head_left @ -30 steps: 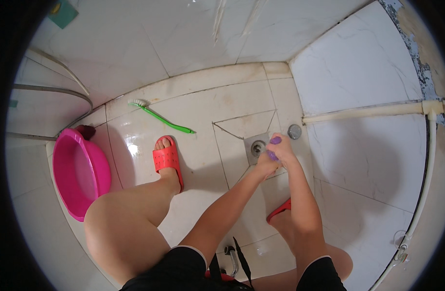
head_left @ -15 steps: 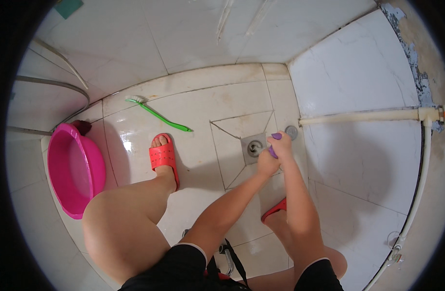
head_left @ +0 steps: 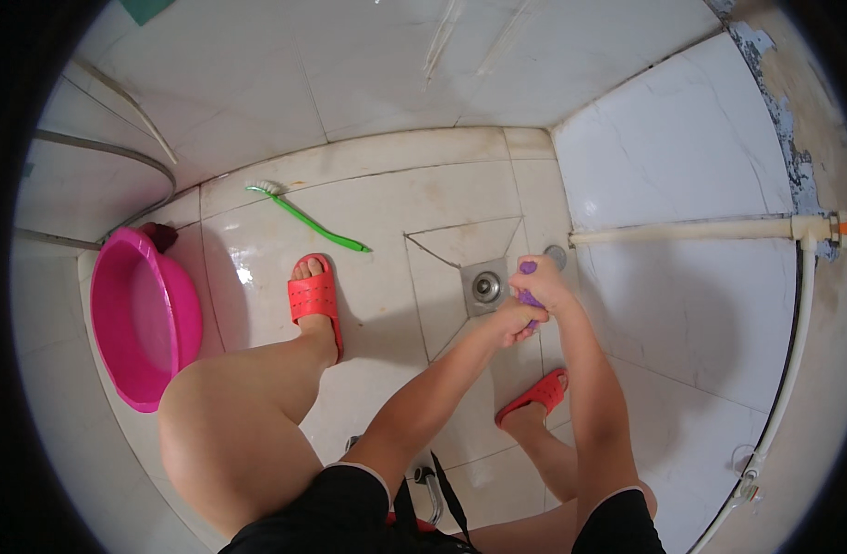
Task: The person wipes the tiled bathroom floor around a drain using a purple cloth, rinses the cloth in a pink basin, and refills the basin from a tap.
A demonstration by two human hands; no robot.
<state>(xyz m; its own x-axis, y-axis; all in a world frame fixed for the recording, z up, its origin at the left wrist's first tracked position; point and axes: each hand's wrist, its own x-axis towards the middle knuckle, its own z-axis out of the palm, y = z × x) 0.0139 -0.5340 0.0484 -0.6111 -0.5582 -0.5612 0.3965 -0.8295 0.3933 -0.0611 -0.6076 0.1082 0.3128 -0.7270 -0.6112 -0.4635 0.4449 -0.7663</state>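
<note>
Pale tiled floor [head_left: 387,194] on my remote feed, green brush [head_left: 303,219] lying beyond the left red slipper [head_left: 313,298], right red slipper [head_left: 539,395], grey disc [head_left: 558,252] right of the inset drain [head_left: 485,287], pink basin [head_left: 185,309] I see at left.

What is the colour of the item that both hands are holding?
The held item is purple, seen best in the head view.

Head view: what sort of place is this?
Probably a bathroom or wet washing area: a metal drain is set in the tiled floor, and a pale pipe runs along the tiled wall.
</note>
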